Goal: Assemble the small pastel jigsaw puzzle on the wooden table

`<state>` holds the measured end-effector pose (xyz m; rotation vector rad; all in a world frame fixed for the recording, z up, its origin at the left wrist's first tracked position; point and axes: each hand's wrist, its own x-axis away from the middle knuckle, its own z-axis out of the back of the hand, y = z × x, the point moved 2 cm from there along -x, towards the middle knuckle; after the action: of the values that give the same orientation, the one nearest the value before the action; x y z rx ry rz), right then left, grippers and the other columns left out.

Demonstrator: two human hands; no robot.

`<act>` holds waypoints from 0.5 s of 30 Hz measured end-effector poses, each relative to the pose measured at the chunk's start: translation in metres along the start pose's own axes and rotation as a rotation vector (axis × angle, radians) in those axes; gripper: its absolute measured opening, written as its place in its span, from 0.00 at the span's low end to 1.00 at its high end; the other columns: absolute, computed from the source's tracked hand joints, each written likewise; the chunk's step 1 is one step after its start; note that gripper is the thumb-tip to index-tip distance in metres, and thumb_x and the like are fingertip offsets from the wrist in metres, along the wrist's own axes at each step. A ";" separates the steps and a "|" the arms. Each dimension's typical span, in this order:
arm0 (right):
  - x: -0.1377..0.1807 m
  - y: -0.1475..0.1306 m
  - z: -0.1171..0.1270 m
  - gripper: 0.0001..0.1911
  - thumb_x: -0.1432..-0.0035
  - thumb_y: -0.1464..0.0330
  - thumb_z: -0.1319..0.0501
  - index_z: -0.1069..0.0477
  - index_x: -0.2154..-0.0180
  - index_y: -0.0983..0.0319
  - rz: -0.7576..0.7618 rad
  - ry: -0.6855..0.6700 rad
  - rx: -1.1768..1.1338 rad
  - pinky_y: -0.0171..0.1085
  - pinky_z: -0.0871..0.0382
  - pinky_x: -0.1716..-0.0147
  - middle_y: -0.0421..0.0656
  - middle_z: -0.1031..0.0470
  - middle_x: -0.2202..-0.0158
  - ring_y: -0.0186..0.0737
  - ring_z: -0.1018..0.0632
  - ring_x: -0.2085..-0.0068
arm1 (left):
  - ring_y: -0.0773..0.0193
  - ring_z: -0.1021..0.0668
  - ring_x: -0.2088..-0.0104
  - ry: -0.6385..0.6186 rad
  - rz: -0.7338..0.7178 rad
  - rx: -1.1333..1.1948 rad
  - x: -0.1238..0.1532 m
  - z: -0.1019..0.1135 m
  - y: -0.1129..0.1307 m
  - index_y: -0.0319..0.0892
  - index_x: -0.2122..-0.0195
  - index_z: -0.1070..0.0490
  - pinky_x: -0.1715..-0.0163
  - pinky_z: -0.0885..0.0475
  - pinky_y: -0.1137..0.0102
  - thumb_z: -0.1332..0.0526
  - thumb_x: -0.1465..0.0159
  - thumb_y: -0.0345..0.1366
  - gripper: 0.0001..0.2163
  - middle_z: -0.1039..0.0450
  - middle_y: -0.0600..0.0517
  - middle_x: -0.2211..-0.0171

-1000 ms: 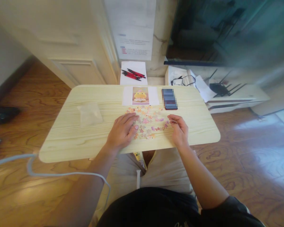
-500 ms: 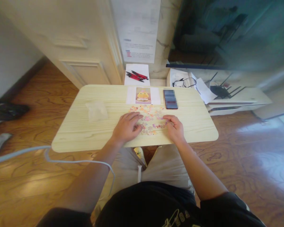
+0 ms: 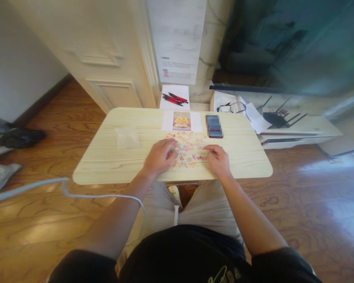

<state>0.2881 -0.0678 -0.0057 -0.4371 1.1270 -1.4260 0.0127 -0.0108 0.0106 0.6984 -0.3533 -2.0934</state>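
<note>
Several small pastel puzzle pieces (image 3: 188,151) lie scattered in the middle of a pale wooden table (image 3: 112,157). My left hand (image 3: 161,157) rests palm down on the left side of the pile, its fingers curled over some pieces. At the right side of the pile, my right hand (image 3: 218,159) has its fingers bent onto the pieces; whether it pinches one is too small to see. A printed picture of a yellow figure (image 3: 181,120) lies just beyond the pieces.
A phone (image 3: 214,126) lies right of the picture. A clear plastic bag (image 3: 126,136) sits on the table's left part. Red and black pens (image 3: 174,98) rest on a white sheet behind the table. A low white shelf (image 3: 295,125) stands right; a white cable (image 3: 76,192) crosses my left arm.
Both hands have drawn closer together over the puzzle pieces, the right one sliding left onto the pile. The camera has shifted, so the table sits further right in view.
</note>
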 end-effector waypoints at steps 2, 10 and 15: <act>0.000 0.000 0.000 0.17 0.46 0.70 0.41 0.18 0.57 0.56 0.010 -0.002 0.004 0.49 0.26 0.48 0.45 0.16 0.55 0.50 0.20 0.52 | 0.50 0.25 0.36 0.003 0.000 0.013 0.000 0.000 -0.002 0.45 0.38 0.27 0.33 0.31 0.50 0.44 0.27 0.45 0.20 0.24 0.45 0.38; 0.000 0.000 0.000 0.17 0.46 0.71 0.42 0.19 0.57 0.57 0.046 -0.009 0.039 0.49 0.26 0.48 0.45 0.16 0.54 0.50 0.21 0.51 | 0.53 0.25 0.36 0.019 -0.003 0.037 0.002 0.000 -0.004 0.46 0.38 0.26 0.33 0.32 0.51 0.48 0.24 0.46 0.20 0.23 0.46 0.38; 0.001 -0.006 -0.003 0.18 0.44 0.71 0.41 0.19 0.54 0.57 0.169 -0.052 0.082 0.53 0.29 0.41 0.46 0.16 0.51 0.51 0.20 0.47 | 0.52 0.25 0.35 -0.020 -0.028 0.008 0.003 0.000 -0.001 0.46 0.39 0.25 0.33 0.32 0.52 0.46 0.26 0.44 0.20 0.24 0.47 0.37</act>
<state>0.2819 -0.0687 -0.0024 -0.3114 1.0344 -1.3006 0.0110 -0.0126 0.0090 0.6910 -0.3654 -2.1282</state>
